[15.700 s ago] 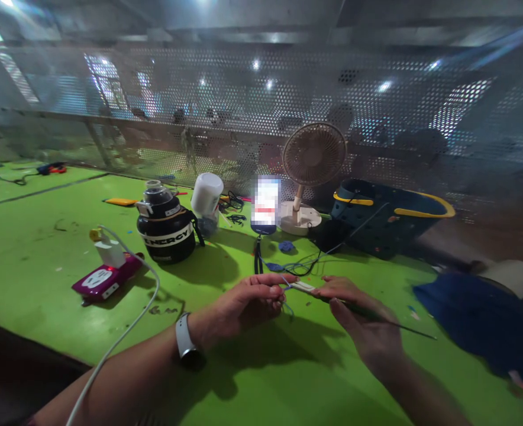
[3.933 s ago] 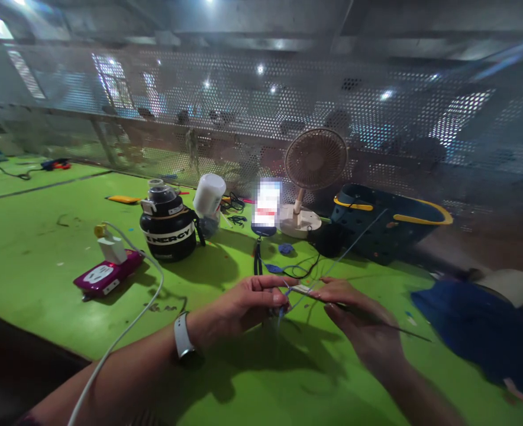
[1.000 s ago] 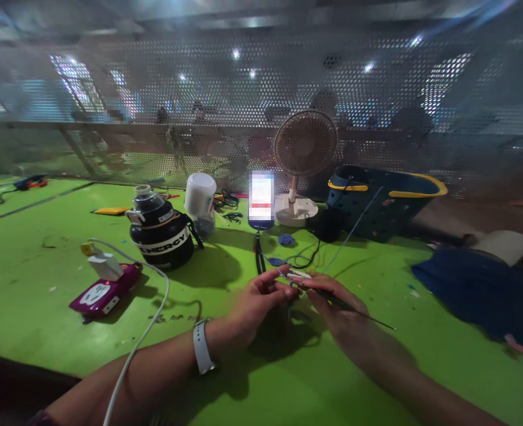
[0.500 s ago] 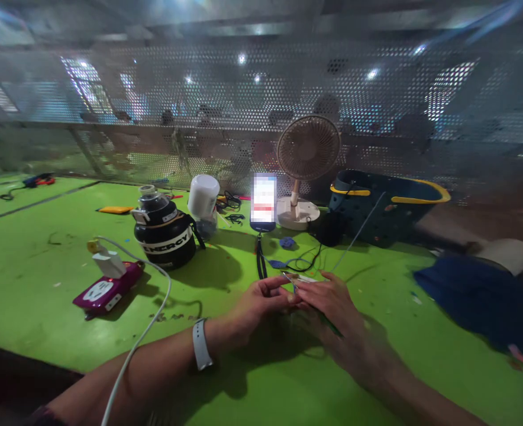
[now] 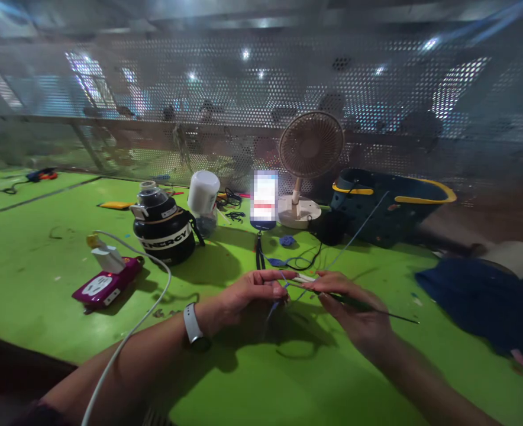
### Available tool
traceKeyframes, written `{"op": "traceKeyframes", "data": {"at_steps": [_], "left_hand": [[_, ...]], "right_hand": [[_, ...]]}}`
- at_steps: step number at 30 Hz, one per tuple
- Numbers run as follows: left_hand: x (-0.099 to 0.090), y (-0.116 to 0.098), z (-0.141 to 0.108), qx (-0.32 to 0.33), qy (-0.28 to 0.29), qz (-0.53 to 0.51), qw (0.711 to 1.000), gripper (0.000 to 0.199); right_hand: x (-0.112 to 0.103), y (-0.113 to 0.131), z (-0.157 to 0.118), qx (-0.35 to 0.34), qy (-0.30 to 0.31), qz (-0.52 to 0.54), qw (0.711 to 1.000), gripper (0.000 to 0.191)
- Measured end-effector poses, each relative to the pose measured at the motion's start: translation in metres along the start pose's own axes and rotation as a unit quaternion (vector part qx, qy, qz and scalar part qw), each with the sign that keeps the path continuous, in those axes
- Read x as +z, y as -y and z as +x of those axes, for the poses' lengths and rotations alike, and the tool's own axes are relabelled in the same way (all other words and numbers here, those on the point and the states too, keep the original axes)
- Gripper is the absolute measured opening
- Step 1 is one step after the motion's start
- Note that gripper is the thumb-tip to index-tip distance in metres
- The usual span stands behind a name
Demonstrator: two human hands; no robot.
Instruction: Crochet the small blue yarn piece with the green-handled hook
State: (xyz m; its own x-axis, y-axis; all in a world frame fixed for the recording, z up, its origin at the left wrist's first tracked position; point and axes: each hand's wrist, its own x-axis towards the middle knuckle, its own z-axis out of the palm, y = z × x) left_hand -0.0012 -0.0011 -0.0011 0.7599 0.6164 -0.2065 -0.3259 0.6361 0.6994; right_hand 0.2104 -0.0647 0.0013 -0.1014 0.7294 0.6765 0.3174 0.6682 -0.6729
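Observation:
Blue yarn point(image 5: 273, 307) is pinched between the thumb and fingers of my left hand point(image 5: 250, 293), and a strand loops near the fingertips. My right hand point(image 5: 359, 305) is closed round a thin crochet hook point(image 5: 401, 319) with a dark green grip. The hook's tip points left toward the yarn at my left fingertips, and its back end sticks out to the right. A taut yarn strand point(image 5: 360, 225) runs from the dark basket point(image 5: 377, 222) down to my hands. Small blue crocheted pieces point(image 5: 287, 241) lie on the table behind them.
Behind my hands stand a lit phone point(image 5: 264, 198), a fan point(image 5: 299, 210) and a white-capped container point(image 5: 203, 192). At left are a black bottle point(image 5: 164, 234) and a purple power strip point(image 5: 106, 291); its white cable point(image 5: 148, 313) crosses my left forearm. Dark blue cloth point(image 5: 478, 302) lies right.
My right hand has turned and drawn slightly right, so the hook now lies more level with its back end showing. My left fingers have spread slightly, showing more blue yarn.

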Motion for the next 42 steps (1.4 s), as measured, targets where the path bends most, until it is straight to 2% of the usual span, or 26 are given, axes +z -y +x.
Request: {"op": "traceKeyframes", "data": {"at_steps": [3, 6, 9, 14, 16, 17, 20, 24, 26, 29, 32, 34, 39, 42], "left_hand": [[-0.002, -0.001, 0.0, -0.007, 0.007, 0.005, 1.0, 0.045], [-0.002, 0.001, 0.0, 0.002, 0.007, 0.005, 1.0, 0.047], [0.0, 0.005, 0.001, 0.025, -0.002, 0.02, 0.999, 0.043], [0.001, 0.012, 0.002, 0.055, -0.003, 0.053, 0.997, 0.047], [0.0, 0.012, 0.002, 0.073, -0.007, 0.055, 0.996, 0.046], [0.0, 0.012, 0.003, 0.082, -0.011, 0.057, 0.995, 0.046], [-0.001, 0.01, 0.003, 0.095, -0.022, 0.065, 0.993, 0.047], [0.001, 0.011, 0.002, 0.096, -0.016, 0.067, 0.993, 0.054], [0.003, 0.014, 0.002, 0.101, -0.016, 0.072, 0.992, 0.055], [0.006, 0.02, 0.002, 0.118, -0.023, 0.069, 0.99, 0.053], [0.009, 0.025, 0.003, 0.129, -0.045, 0.066, 0.988, 0.053], [0.01, 0.026, 0.003, 0.139, -0.054, 0.074, 0.986, 0.054], [0.009, 0.026, 0.004, 0.15, -0.045, 0.073, 0.985, 0.054], [0.007, 0.026, 0.004, 0.148, -0.045, 0.068, 0.986, 0.054]], "right_hand": [[-0.002, -0.001, -0.001, 0.053, -0.009, 0.028, 0.998, 0.012], [0.0, -0.003, -0.001, 0.144, -0.024, 0.107, 0.983, 0.007], [0.006, -0.005, -0.001, 0.253, -0.032, 0.227, 0.94, 0.013], [0.017, -0.001, 0.0, 0.392, -0.067, 0.364, 0.842, 0.026], [0.018, 0.001, 0.001, 0.42, -0.096, 0.375, 0.821, 0.027], [0.018, 0.001, 0.001, 0.419, -0.108, 0.37, 0.822, 0.027], [0.017, -0.001, -0.001, 0.375, -0.12, 0.324, 0.86, 0.024], [0.018, -0.001, -0.011, 0.309, -0.088, 0.207, 0.924, 0.013], [0.019, 0.001, -0.015, 0.252, -0.067, 0.141, 0.955, 0.009], [0.02, 0.007, -0.016, 0.117, -0.023, 0.045, 0.992, 0.018], [0.021, 0.009, -0.013, -0.008, -0.006, -0.033, 0.999, 0.028], [0.021, 0.009, -0.012, -0.05, -0.008, -0.071, 0.996, 0.031], [0.021, 0.008, -0.012, -0.07, -0.007, -0.079, 0.994, 0.029], [0.019, 0.007, -0.013, -0.043, -0.005, -0.054, 0.998, 0.026]]}}
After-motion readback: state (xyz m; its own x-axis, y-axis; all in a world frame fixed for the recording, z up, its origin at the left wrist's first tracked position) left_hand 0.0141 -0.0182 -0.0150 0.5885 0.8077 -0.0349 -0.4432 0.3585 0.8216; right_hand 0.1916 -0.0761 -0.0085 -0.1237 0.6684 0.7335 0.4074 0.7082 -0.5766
